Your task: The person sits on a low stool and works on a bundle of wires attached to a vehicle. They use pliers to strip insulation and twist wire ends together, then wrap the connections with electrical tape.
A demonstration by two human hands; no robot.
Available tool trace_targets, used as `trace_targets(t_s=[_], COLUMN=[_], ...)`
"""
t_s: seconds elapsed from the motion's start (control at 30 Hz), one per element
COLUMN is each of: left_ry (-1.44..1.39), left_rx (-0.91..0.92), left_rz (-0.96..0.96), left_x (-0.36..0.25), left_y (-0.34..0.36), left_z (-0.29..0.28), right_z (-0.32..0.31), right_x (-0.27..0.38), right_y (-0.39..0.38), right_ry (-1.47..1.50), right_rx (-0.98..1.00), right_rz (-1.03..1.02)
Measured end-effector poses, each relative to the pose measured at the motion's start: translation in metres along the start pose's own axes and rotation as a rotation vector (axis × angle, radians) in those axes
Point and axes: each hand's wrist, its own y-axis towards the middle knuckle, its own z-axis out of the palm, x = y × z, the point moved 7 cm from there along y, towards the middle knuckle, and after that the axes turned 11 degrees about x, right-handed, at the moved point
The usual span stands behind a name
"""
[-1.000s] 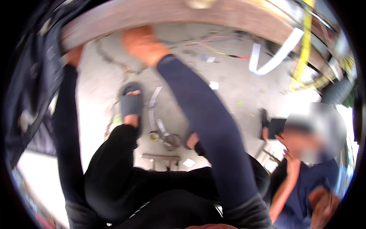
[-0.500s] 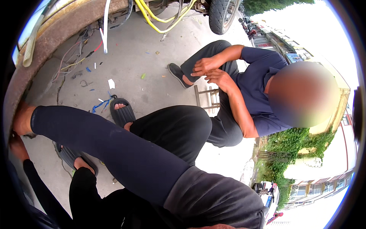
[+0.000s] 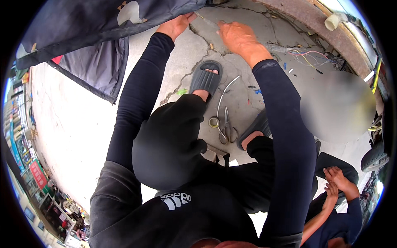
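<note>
Both my arms reach toward the top of the head view. A thin translucent tube (image 3: pixel 207 21) spans the gap between my hands over the cracked concrete. My right hand (image 3: pixel 237 37) is closed around its right end, knuckles up. At the other end is my left hand (image 3: pixel 175 27), just beneath a dark quilted cover; its fingertips meet the tube, but their hold is partly hidden. A clear corrugated sleeve (image 3: pixel 276 48) runs on past my right wrist, and thin coloured wires (image 3: pixel 308 54) fan out of it.
Scissors (image 3: pixel 226 125), a tape roll (image 3: pixel 217 122) and a white strip (image 3: pixel 219 99) lie between my sandalled feet. The dark cover (image 3: pixel 93 31) hangs at upper left. A rusty metal rim (image 3: pixel 345 35) curves at upper right. Another person's hands (image 3: pixel 334 182) rest together at lower right, near a tyre (image 3: pixel 375 157).
My view has swung round and down to the ground ahead. My hands, earlier at the far left rim, are now at the top centre. The seated person has shifted to the lower right.
</note>
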Motion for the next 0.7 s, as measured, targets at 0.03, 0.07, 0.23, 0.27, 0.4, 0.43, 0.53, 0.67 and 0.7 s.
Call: trace_targets(t_s=[0.03, 0.07, 0.23, 0.27, 0.4, 0.43, 0.53, 0.67, 0.7], left_ry=[-0.018, -0.035, 0.227, 0.240, 0.296, 0.316, 0.423, 0.457, 0.446], left_rx=[-0.039, -0.075, -0.292, -0.276, -0.306, -0.360, -0.388, -0.349, -0.350], left_rz=[0.033, 0.058, 0.006, -0.014, -0.072, -0.093, -0.136, -0.144, -0.124], left_x=[-0.004, 0.000, 0.049, 0.063, 0.090, 0.095, 0.114, 0.121, 0.116], left_y=[-0.001, 0.001, 0.029, 0.036, 0.040, 0.038, 0.042, 0.048, 0.050], left_z=[-0.021, -0.040, -0.111, -0.107, -0.075, -0.064, -0.067, -0.060, -0.072], right_z=[0.001, 0.006, 0.037, 0.046, 0.069, 0.075, 0.086, 0.085, 0.083], right_x=[0.005, 0.004, -0.017, -0.027, -0.061, -0.065, -0.073, -0.079, -0.078], right_y=[0.007, 0.011, 0.028, 0.030, 0.046, 0.046, 0.048, 0.058, 0.060], right_ry=[-0.008, -0.010, -0.054, -0.057, 0.046, 0.052, 0.092, 0.158, 0.151], right_rx=[-0.012, -0.022, -0.044, -0.061, -0.168, -0.201, -0.258, -0.232, -0.255], right_rz=[-0.020, -0.032, -0.046, -0.043, -0.033, -0.047, -0.065, -0.034, -0.063])
